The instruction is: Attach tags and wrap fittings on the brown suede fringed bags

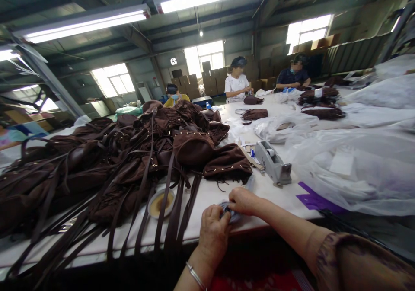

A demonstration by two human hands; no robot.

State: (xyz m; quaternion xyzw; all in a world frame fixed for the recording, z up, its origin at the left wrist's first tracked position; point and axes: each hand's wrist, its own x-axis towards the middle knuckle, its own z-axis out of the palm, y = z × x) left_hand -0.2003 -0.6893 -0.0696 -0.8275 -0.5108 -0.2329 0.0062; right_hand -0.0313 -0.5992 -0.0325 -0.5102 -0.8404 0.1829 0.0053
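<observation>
At the table's front edge, my left hand (212, 232) has its fingers curled around one side of a small blue-grey bundle (235, 217). My right hand (244, 201) pinches the same bundle from the other side. Its exact kind is hard to make out, since the fingers cover much of it. Just beyond my hands lies a dark brown drawstring bag (227, 161) with small metal eyelets. To the left spreads a large heap of similar brown bags (129, 152), their straps hanging over the edge. A bowl (152, 209) with a yellowish content sits partly under the straps.
A grey tape dispenser (273, 163) stands right of the bag. Clear plastic sheeting (366, 165) covers the right side, with a purple strip (319, 200) beside it. Across the table, a person in white (237, 84) and one in dark clothing (292, 77) handle items.
</observation>
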